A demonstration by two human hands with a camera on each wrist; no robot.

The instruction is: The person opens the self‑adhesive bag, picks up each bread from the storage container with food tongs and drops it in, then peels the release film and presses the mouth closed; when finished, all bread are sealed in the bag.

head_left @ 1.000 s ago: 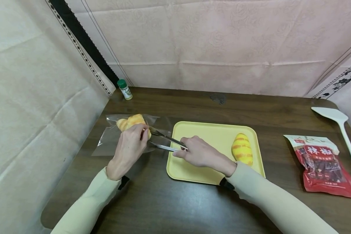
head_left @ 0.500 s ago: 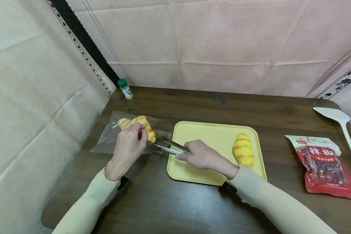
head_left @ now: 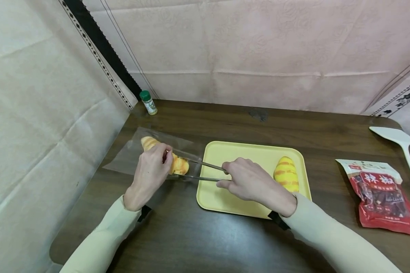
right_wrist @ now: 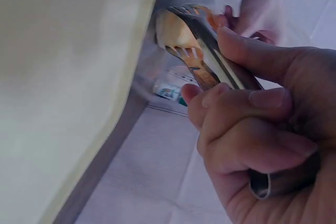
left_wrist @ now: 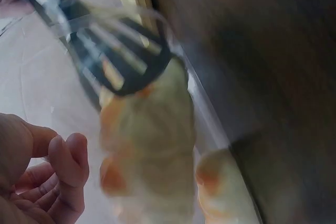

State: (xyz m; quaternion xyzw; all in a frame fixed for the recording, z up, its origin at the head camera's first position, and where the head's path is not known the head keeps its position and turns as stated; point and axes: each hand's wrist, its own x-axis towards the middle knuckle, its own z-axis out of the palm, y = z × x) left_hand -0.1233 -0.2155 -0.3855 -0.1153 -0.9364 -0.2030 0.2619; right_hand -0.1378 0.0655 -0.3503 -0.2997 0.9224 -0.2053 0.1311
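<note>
"Where is the bread?"

"One lobed bread roll [head_left: 180,165] is at the mouth of the clear plastic bag [head_left: 123,161], just beside the yellow tray [head_left: 222,204]. A second, striped roll [head_left: 148,141] is farther back in the bag, partly behind the left hand [head_left: 152,170]."

"And that hand is doing what?"

"Thumb and forefinger are brought together, pinching what looks like the bag's upper edge. The film is hard to make out, but in the left wrist view a rim arches over the tongs [right_wrist: 223,59], so I'd say the pinch is there to hold the mouth open."

"Who has the tongs?"

"The right hand [head_left: 253,182], its fingers curled round the arms. The two slotted ends sit on opposite sides of the roll, probably so that it is gripped at the sides without bare fingers. How hard they press, I can't tell."

"Why the tray so close?"

"My guess: a short reach from the bag. An orange-striped yellow loaf [head_left: 286,174] rests at its right end, leaving bare surface towards the bag. The red snack packet [head_left: 384,201] lies well apart on the tabletop [head_left: 177,235], out of the arms' way."
</note>
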